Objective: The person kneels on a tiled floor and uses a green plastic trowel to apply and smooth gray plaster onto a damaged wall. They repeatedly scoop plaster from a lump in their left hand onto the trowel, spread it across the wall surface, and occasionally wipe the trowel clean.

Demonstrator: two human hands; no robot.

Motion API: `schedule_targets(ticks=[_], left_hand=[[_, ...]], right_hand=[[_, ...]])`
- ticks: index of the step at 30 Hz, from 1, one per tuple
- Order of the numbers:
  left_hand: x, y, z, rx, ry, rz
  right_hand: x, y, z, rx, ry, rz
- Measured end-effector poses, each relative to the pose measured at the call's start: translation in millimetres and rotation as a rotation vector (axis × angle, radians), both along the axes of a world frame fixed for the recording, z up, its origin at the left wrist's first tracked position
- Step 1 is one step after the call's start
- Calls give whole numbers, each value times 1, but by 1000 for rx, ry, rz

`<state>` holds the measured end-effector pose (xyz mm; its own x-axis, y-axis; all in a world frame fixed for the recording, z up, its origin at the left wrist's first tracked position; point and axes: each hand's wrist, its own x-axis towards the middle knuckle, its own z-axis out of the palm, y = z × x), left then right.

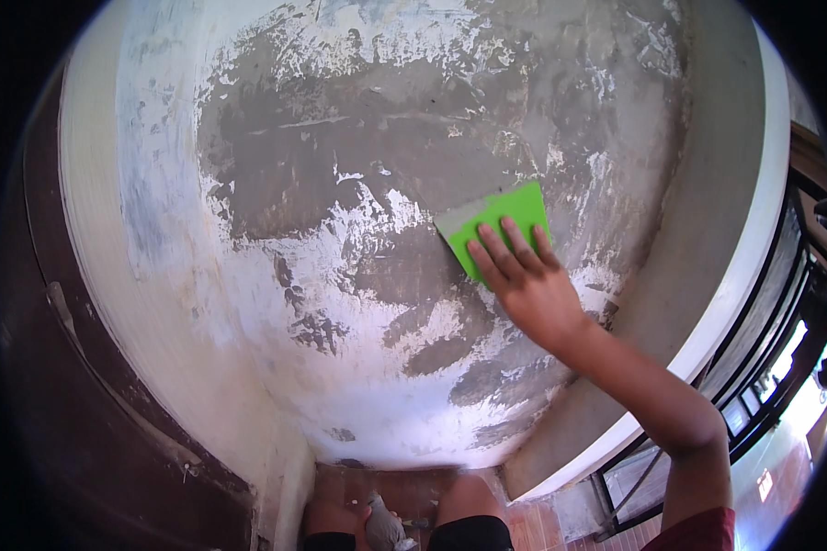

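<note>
My right hand (535, 280) reaches up from the lower right and holds a flat, bright green plastic putty spreader (501, 220). The fingers lie straight across the spreader's face, and the thumb is hidden. A greyish smear covers the spreader's upper left part. Behind it is a wall (294, 184) with patchy grey plaster and rough white remains. Whether the spreader's edge touches the wall is hard to tell. My left hand does not show.
A dark brown door or panel (28, 367) with a long handle stands at the left. To the right, a plain pillar edge (721, 184) juts out beside black metal railings (772, 303). Between my legs, a grey crumpled thing (384, 528) lies low near the reddish tiled floor (528, 528).
</note>
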<state>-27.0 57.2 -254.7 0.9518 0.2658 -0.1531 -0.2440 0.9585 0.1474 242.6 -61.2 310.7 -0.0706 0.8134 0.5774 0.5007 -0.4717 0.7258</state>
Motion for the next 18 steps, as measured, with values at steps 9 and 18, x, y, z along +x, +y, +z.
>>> schedule_targets(ticks=[9, 18], left_hand=[[11, -10, 54, -114, -498, -138], [4, -3, 36, -157, -376, -137]], right_hand=[[-53, 10, 43, 66, 30, 279], [-2, 63, 71, 30, -148, 171]])
